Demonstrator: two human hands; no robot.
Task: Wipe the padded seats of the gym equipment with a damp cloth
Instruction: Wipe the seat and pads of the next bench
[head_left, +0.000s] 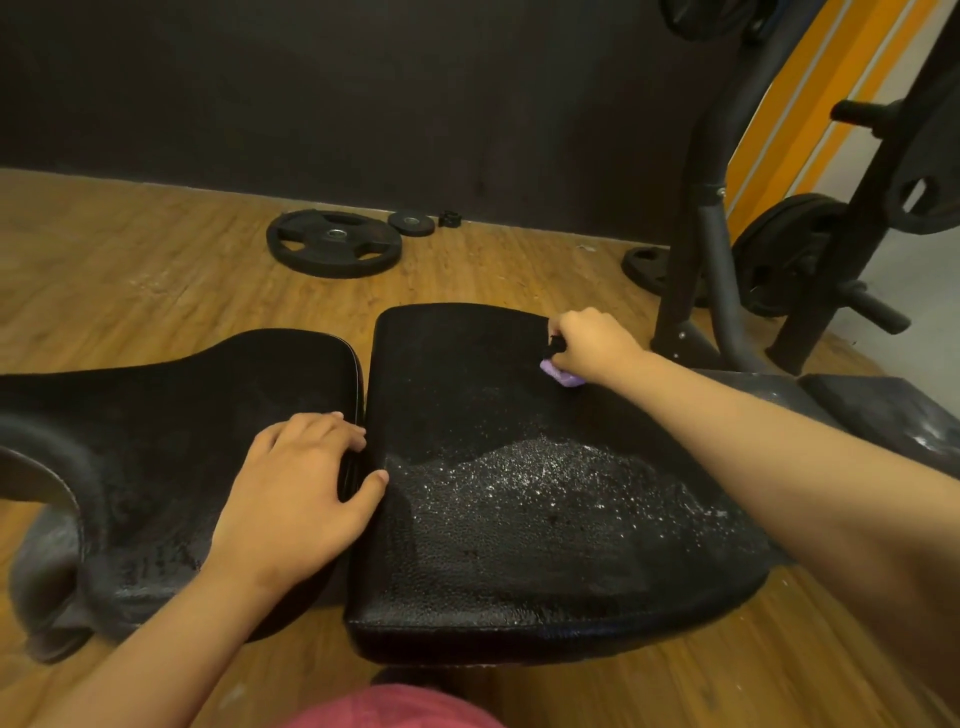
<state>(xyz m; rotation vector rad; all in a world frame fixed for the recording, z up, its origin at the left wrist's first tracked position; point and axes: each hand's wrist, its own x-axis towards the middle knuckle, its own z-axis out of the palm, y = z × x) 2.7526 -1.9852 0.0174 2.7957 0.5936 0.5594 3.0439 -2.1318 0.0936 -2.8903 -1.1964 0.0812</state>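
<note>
Two black padded pads lie side by side below me. The right pad (493, 519) is wet, with shiny droplets across its middle. My right hand (592, 340) grips a small purple cloth (560, 375) at that pad's far right corner, most of the cloth hidden under the fingers. The left pad (182, 415) narrows toward the left. My left hand (298, 493) rests flat on its right edge, fingers spread, thumb reaching over the gap onto the right pad.
Wooden floor all around. A large weight plate (332, 243) and a small one (411, 222) lie near the dark back wall. A black rack frame (696, 234) with hung plates (779, 254) stands at the right. Another dusty pad (883, 410) sits under my right forearm.
</note>
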